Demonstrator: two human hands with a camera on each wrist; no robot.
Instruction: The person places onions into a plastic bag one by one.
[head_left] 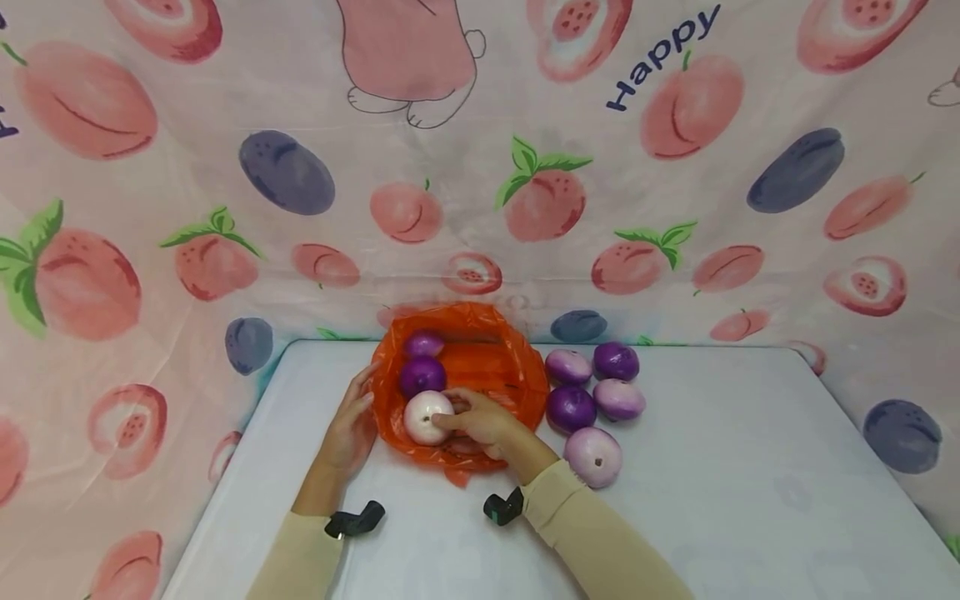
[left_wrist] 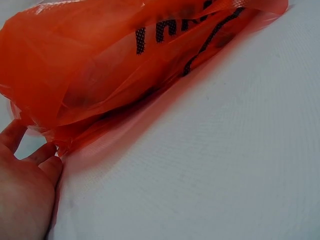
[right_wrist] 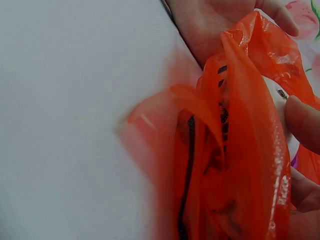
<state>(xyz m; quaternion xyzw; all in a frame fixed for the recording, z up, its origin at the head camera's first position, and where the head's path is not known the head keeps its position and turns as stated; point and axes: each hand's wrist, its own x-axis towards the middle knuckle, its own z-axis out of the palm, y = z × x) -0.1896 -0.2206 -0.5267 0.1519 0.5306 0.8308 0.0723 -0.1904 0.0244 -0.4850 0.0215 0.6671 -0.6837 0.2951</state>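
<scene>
An orange-red plastic bag [head_left: 531, 375] lies wide open on the white table. My right hand [head_left: 483, 423] holds a pale, whitish onion [head_left: 424, 417] with thumb and fingers, inside the bag's mouth at its near left. Behind that onion, a dark purple onion [head_left: 423, 377] and another purple onion [head_left: 424, 343] lie along the bag's left side. My left hand [head_left: 351, 429] rests against the bag's outer left side, its fingers extended. In the left wrist view, the left fingertips touch the bag's lower edge [left_wrist: 75, 137].
Several onions sit right of the bag: a light purple onion [head_left: 568, 366], dark purple ones [head_left: 572, 408] and a pale onion [head_left: 593, 457] nearest me. The white table [head_left: 720, 467] ends at a fruit-patterned cloth [head_left: 480, 225] behind and at both sides.
</scene>
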